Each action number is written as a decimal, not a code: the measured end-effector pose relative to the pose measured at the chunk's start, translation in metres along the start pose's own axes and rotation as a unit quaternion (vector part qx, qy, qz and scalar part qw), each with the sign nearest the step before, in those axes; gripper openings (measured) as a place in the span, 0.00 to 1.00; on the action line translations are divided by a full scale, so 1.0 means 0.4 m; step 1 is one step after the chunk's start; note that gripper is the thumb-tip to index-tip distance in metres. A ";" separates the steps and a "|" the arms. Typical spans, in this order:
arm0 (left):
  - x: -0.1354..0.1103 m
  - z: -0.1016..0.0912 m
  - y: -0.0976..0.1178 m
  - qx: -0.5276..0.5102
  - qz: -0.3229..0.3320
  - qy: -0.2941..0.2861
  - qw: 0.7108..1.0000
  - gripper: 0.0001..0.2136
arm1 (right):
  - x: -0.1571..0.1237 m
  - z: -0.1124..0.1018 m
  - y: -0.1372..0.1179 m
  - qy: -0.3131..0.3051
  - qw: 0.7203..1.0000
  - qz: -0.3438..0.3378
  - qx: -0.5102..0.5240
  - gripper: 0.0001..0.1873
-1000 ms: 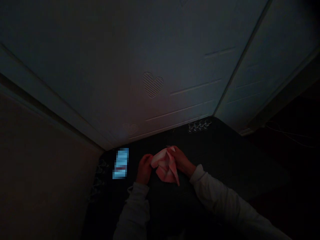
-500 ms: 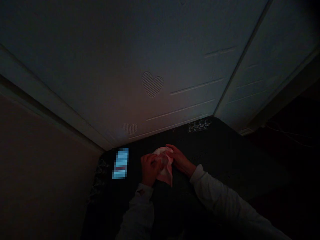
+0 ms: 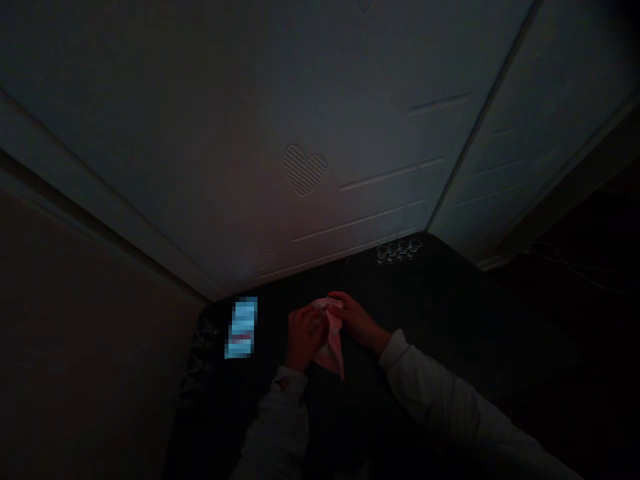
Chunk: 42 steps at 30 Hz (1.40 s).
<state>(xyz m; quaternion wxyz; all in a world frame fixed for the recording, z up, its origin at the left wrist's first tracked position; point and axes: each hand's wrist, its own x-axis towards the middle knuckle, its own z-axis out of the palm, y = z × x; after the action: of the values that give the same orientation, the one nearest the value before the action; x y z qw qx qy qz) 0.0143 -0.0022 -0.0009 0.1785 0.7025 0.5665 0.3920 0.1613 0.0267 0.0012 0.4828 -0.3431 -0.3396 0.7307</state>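
both hands [image 3: 327,328] meet, pinching pink cloth [image 3: 332,343] between them.

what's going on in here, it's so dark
A person's left hand and right hand hold a bunched pink cloth between them, over a dark tabletop. A lit screen lies to the left, and small glasses stand at the far edge.

Tabletop [image 3: 475,320] right of the right hand [image 3: 357,323] is wide open, so lots of room there. Lit screen [image 3: 243,328] blocks the far-left corner, small glasses [image 3: 399,251] line the far edge, panelled wall [image 3: 310,133] right behind them.
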 end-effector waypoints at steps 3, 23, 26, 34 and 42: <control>-0.001 0.000 -0.009 -0.048 -0.039 0.047 0.997 0.09 | 0.002 0.000 -0.004 0.018 1.000 0.012 0.008 0.23; -0.002 -0.010 -0.003 -0.196 -0.161 0.005 0.967 0.13 | -0.008 0.001 -0.027 0.008 0.985 -0.105 -0.140 0.16; 0.000 -0.016 -0.004 -0.231 -0.177 -0.012 0.957 0.13 | -0.025 0.016 -0.034 -0.047 0.971 -0.123 -0.200 0.18; 0.004 -0.029 -0.008 -0.294 -0.194 -0.019 0.936 0.12 | -0.022 0.004 -0.013 -0.069 0.926 -0.152 -0.338 0.15; 0.007 -0.033 -0.002 -0.303 -0.217 -0.007 0.928 0.12 | -0.020 -0.003 0.002 -0.099 0.849 -0.209 -0.475 0.08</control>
<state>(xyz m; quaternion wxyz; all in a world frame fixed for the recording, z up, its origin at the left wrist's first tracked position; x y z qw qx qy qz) 0.0038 -0.0018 0.0078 0.4673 0.4773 0.5586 0.4917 0.1643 0.0190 0.0012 0.3656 -0.3772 -0.7553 0.3919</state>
